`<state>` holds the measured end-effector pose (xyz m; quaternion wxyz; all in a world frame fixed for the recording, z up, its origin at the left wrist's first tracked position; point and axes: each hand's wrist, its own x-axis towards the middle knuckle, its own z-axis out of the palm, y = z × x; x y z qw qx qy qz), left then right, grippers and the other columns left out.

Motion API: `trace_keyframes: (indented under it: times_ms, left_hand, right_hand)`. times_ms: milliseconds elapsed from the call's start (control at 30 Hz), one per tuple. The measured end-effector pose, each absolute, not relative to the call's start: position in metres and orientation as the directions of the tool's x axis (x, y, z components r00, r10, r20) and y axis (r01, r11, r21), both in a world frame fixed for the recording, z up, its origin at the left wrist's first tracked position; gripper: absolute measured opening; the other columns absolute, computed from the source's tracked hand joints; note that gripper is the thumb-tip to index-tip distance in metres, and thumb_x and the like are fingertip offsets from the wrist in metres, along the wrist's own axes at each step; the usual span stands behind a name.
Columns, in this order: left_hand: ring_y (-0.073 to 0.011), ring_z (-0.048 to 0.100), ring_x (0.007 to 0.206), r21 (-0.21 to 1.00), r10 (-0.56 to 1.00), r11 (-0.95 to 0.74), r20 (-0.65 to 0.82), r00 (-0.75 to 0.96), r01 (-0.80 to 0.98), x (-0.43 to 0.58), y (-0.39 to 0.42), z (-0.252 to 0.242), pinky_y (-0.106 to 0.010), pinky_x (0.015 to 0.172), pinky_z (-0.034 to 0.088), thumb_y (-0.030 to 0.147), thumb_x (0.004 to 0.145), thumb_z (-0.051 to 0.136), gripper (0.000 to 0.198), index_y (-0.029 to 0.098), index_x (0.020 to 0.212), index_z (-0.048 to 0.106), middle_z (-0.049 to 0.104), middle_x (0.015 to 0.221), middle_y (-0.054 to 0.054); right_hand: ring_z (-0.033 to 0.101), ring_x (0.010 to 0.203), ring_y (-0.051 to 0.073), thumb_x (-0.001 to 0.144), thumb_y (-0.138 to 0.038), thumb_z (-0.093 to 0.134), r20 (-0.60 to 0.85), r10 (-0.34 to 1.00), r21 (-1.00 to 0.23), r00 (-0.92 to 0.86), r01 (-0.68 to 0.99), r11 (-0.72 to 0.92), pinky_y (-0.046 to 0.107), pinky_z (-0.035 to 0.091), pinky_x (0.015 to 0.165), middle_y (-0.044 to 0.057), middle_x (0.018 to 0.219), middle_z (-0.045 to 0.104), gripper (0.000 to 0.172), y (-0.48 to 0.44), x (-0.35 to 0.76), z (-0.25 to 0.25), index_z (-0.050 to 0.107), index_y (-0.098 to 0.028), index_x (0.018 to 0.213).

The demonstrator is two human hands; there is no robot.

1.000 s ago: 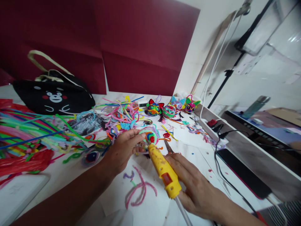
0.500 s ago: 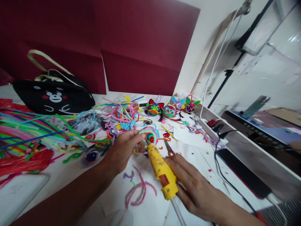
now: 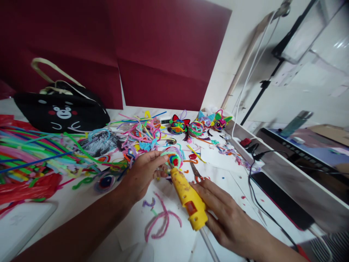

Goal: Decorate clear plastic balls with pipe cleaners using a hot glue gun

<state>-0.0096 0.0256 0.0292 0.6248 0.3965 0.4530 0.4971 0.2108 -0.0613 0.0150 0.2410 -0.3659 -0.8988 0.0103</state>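
Between the fingers of my left hand (image 3: 147, 171) is a round pipe-cleaner ornament (image 3: 177, 154) in pale green, lilac, red and blue. My right hand (image 3: 222, 214) is wrapped round a yellow hot glue gun (image 3: 189, 198), with a clear glue stick (image 3: 209, 244) out of its back end. The gun's nozzle points at the ornament and seems to touch it or nearly so. Just beyond my right hand lie scissors (image 3: 195, 170), partly hidden by it. Cut pink pipe cleaners (image 3: 163, 222) rest on the table below the gun.
Bundled pipe cleaners (image 3: 29, 149) cover the left side, near a black bag (image 3: 62, 111). Finished-looking animal-face ornaments (image 3: 179, 125) stand at the back. To the right are a black phone (image 3: 282, 200), cables and a low ledge (image 3: 286, 182). A white device (image 3: 24, 229) sits front left.
The back end of the glue gun has shifted very slightly right, with my right hand on it. My left hand and the ornament stay in nearly the same place.
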Motion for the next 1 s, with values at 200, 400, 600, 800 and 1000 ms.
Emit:
trace_keyframes:
  times_ms: [200, 400, 600, 800, 1000]
  left_hand:
    - [-0.0115, 0.057, 0.065, 0.945, 0.978, 0.203, -0.181, 0.107, -0.255, -0.009, 0.025, 0.031, -0.020, 0.051, 0.049, 0.026, 0.066, 0.076, 0.017, 0.018, 0.072, 0.062, 0.059, 0.072, 0.002]
    - [-0.0112, 0.057, 0.066, 0.942, 0.976, 0.211, -0.187, 0.112, -0.260, -0.009, 0.025, 0.031, -0.020, 0.051, 0.049, 0.024, 0.066, 0.075, 0.017, 0.018, 0.073, 0.061, 0.059, 0.072, 0.003]
    - [-0.0108, 0.057, 0.064, 0.941, 0.973, 0.226, -0.204, 0.110, -0.252, -0.009, 0.025, 0.031, -0.020, 0.052, 0.049, 0.024, 0.067, 0.074, 0.015, 0.018, 0.072, 0.062, 0.060, 0.073, 0.003]
    - [-0.0110, 0.058, 0.065, 0.948, 0.973, 0.224, -0.202, 0.115, -0.228, -0.011, 0.026, 0.030, -0.020, 0.050, 0.049, 0.025, 0.069, 0.074, 0.014, 0.017, 0.076, 0.065, 0.062, 0.075, 0.001]
    - [-0.0105, 0.057, 0.063, 0.955, 0.978, 0.200, -0.179, 0.111, -0.220, -0.013, 0.030, 0.026, -0.021, 0.051, 0.050, 0.028, 0.067, 0.076, 0.021, 0.015, 0.081, 0.066, 0.062, 0.077, 0.000]
  right_hand:
    - [0.055, 0.118, 0.024, 0.096, -0.023, 0.040, 0.469, 0.649, -0.198, -0.599, 0.645, 0.738, 0.031, 0.051, 0.099, 0.018, 0.124, 0.055, 0.043, -0.062, 0.209, 0.018, 0.038, -0.012, 0.138]
    - [0.055, 0.118, 0.022, 0.095, -0.022, 0.043, 0.459, 0.653, -0.252, -0.602, 0.617, 0.746, 0.029, 0.050, 0.100, 0.015, 0.125, 0.055, 0.044, -0.063, 0.208, 0.019, 0.038, -0.015, 0.138]
    - [0.056, 0.116, 0.023, 0.095, -0.023, 0.044, 0.463, 0.649, -0.281, -0.604, 0.594, 0.753, 0.031, 0.053, 0.096, 0.014, 0.125, 0.056, 0.054, -0.065, 0.210, 0.022, 0.029, -0.020, 0.146]
    - [0.052, 0.122, 0.024, 0.092, -0.020, 0.048, 0.479, 0.647, -0.287, -0.593, 0.591, 0.754, 0.032, 0.050, 0.100, 0.012, 0.128, 0.055, 0.056, -0.071, 0.221, 0.021, 0.030, -0.022, 0.146]
    - [0.057, 0.116, 0.022, 0.090, -0.022, 0.052, 0.447, 0.744, -0.305, -0.497, 0.697, 0.649, 0.030, 0.053, 0.096, 0.012, 0.126, 0.055, 0.054, -0.071, 0.246, 0.000, 0.039, -0.024, 0.142]
